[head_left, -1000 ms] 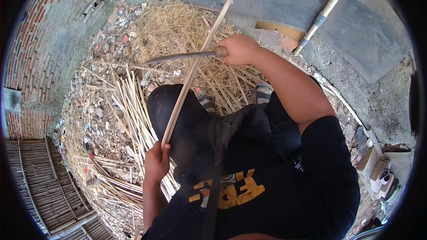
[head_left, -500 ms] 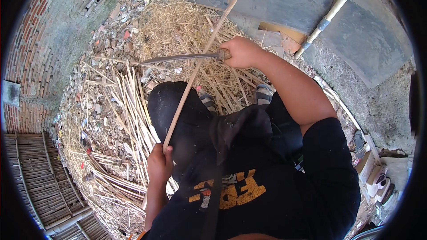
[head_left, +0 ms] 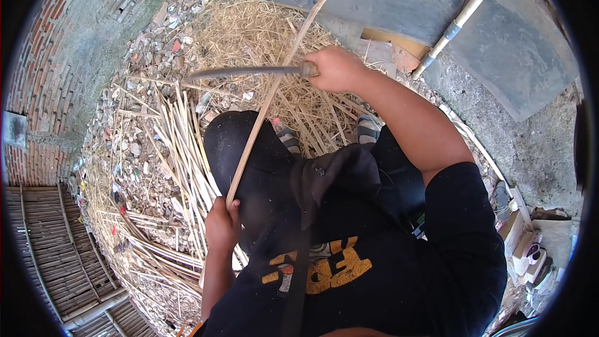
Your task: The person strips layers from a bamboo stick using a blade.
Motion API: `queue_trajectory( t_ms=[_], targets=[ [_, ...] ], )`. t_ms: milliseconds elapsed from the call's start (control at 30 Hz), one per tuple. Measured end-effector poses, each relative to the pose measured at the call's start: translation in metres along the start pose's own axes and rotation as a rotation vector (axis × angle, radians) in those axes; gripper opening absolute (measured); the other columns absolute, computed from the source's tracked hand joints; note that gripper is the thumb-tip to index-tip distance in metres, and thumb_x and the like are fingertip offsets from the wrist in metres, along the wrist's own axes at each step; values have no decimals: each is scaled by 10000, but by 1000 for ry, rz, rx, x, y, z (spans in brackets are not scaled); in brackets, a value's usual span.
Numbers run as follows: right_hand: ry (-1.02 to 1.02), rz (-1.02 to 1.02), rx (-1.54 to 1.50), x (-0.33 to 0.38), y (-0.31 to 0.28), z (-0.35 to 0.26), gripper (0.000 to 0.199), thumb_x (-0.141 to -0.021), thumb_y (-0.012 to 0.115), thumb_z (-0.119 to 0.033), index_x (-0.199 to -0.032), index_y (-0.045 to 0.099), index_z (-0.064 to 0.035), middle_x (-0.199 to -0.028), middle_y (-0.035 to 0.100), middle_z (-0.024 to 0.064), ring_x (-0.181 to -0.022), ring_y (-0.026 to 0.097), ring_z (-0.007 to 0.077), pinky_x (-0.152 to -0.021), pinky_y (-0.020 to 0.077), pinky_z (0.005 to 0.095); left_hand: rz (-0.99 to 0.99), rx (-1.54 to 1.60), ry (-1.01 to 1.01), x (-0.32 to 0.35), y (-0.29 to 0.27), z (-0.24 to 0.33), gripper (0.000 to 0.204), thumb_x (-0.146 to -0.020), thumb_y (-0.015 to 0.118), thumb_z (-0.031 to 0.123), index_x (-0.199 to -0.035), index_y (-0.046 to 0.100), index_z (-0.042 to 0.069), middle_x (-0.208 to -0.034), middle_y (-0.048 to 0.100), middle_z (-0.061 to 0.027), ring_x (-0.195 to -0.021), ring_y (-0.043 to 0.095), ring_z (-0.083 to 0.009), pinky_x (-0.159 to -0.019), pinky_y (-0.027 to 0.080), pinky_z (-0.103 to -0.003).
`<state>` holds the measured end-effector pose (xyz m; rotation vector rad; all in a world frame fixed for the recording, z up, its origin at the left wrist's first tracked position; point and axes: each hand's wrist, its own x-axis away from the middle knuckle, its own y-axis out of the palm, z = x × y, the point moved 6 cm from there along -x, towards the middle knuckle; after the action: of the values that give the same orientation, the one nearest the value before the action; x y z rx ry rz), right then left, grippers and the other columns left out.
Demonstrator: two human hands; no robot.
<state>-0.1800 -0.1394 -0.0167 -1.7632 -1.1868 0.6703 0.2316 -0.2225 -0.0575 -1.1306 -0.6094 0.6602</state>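
Observation:
My left hand (head_left: 221, 224) is closed round the near end of a long, pale bamboo strip (head_left: 257, 126). The strip slants up and to the right, past my left knee, its far end above the straw. My right hand (head_left: 337, 68) grips the handle of a machete (head_left: 243, 72). Its dark blade points left and crosses the strip in its upper half, close to the handle. Whether the edge bites into the strip, I cannot tell. Below the blade, my bent left knee (head_left: 234, 140) lies under the strip.
Several split bamboo strips (head_left: 187, 143) lie in a pile to my left on rubble-strewn ground. Shavings (head_left: 243, 31) heap up ahead of my feet. Grey panels (head_left: 412, 0) and a pale pole (head_left: 462, 19) lean at the far side. A brick wall (head_left: 50, 81) rises at left.
My right hand and the machete have shifted slightly left and up. The strip's far end has moved a little up, and my left hand slightly left, both still holding.

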Motion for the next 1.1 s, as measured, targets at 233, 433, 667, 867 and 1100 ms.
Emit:
queue_trajectory(
  t_ms=[233,433,667,867,1100],
  targets=[
    [101,52,-54,-17,9,49,279,-789,680,-203,-1057,737,-147,-887,716,168,-884,715,337,-803,575,470,15,-59,12,-12,4,9,363,-1010,611,366,-922,548,20,-823,657,-267,-747,643,-503,-653,487,-581],
    [31,-34,75,-5,2,-1,248,-818,677,-205,-1048,735,-133,-871,722,141,-856,725,304,-788,582,460,-3,-1,-5,2,-1,1,360,-1011,612,354,-918,537,14,-786,641,-282,-757,626,-526,-646,474,-585],
    [126,120,54,-7,3,40,205,-823,668,-202,-1010,717,-134,-896,731,146,-860,716,364,-801,579,499,9,-36,7,-7,0,7,372,-1016,606,363,-915,538,11,-810,655,-274,-760,642,-507,-653,485,-580],
    [-68,-51,198,4,1,-15,193,-831,690,-226,-1009,720,-158,-849,720,131,-825,723,334,-758,583,493,-62,40,-9,-2,-4,5,380,-1028,585,363,-905,524,9,-760,634,-284,-740,625,-525,-639,469,-587],
    [120,165,43,-14,-9,61,224,-826,676,-214,-1030,714,-131,-914,731,141,-884,716,341,-805,574,489,12,12,14,-13,-2,12,366,-1027,590,351,-912,537,8,-754,635,-286,-732,625,-522,-632,466,-582]
  ],
)
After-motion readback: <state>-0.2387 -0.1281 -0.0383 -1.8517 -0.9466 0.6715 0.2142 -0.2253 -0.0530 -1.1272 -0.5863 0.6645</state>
